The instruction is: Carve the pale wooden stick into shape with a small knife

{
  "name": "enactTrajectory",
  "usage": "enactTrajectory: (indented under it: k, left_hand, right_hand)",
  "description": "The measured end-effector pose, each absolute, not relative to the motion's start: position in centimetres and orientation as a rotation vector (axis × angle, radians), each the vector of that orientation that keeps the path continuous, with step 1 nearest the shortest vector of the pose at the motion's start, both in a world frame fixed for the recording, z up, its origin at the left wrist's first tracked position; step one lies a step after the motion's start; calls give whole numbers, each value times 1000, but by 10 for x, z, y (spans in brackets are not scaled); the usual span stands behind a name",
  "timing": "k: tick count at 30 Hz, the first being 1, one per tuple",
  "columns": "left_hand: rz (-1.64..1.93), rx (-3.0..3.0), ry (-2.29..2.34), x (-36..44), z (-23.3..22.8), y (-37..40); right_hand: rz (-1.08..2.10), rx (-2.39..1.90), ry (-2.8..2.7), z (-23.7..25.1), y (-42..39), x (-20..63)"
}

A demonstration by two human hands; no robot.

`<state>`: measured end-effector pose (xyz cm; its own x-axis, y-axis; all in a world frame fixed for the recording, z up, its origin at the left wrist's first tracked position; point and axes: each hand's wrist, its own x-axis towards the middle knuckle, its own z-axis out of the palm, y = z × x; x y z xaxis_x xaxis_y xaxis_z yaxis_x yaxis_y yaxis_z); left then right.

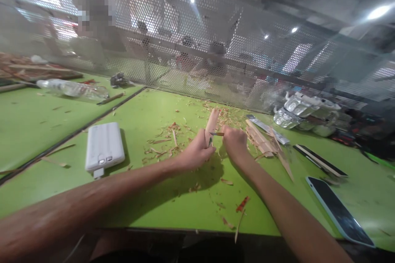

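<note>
In the middle of the head view, my left hand [197,152] is closed around the lower part of a pale flat wood piece [212,121], which points up and away from me. A small dark or green mark shows on the wood near my thumb. My right hand [235,141] is wrapped round a carving knife [218,134] with an orange-brown handle end. The knife's short blade points left and lies against or just over the wood's face; contact is too small to tell. Curled wood shavings [160,148] are scattered on the green table [173,107] around both hands.
Cut wood pieces [261,139] and a metal ruler [268,129] lie right of my hands. A phone [339,209] rests near the front right edge, a white power bank [105,146] at left. A plastic bottle [74,89] lies farther back. A perforated screen [185,49] borders the table, people beyond.
</note>
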<state>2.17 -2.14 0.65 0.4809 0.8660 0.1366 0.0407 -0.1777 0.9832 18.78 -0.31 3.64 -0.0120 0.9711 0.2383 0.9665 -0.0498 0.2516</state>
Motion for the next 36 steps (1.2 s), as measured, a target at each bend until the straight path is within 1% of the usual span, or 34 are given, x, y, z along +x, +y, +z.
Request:
enactTrajectory:
  k: [10,17,28,36]
  left_hand:
    - [780,1533,808,18,23,-31]
    - [718,1556,766,13,13,-22]
    - [663,1425,701,12,6,-25]
    - [649,1377,737,12,6,-23]
  right_hand:
    - [575,2194,2195,41,1,197]
    - [534,2173,2236,42,5,197]
    - [589,2216,2198,39,12,215]
    - [557,2216,2223,34,14,212]
